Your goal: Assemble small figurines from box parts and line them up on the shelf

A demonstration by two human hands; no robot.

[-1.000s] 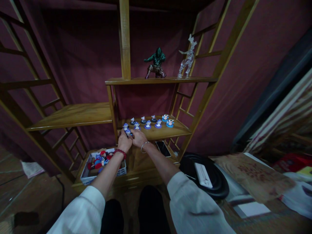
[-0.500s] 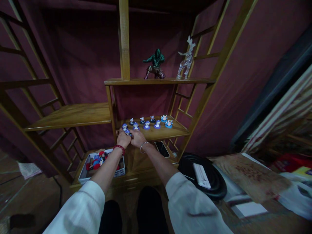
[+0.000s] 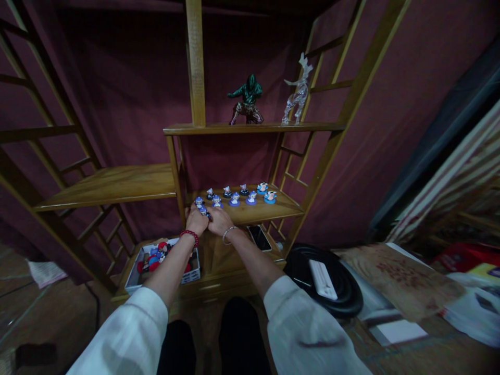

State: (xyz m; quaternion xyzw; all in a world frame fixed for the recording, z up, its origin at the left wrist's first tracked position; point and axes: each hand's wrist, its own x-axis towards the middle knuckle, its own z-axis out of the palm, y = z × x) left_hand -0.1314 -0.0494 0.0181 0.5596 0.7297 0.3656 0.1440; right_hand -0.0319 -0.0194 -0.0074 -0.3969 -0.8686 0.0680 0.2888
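At the left front edge of the middle shelf (image 3: 269,212), my left hand (image 3: 196,221) and my right hand (image 3: 219,221) come together around a small purple figurine (image 3: 203,211). Both hands are closed on it, and the fingertips are partly hidden. Just behind stands another purple figurine (image 3: 199,201). To the right a row of purple figurines (image 3: 234,199) lines the shelf front. Dark-based figurines (image 3: 227,191) form the row behind, and blue-based figurines (image 3: 269,197) stand at the right end.
Below left, a white box (image 3: 133,284) holds several red and blue figurines. A phone (image 3: 259,238) lies on the lower board. Above stand a green crouching statue (image 3: 247,101) and a clear deer statue (image 3: 298,94). A black coiled hose (image 3: 347,291) lies at right, a white packet (image 3: 322,279) on it.
The view has shifted slightly. Both hands stay together on the small purple figurine at the shelf's front left, with hardly any movement.
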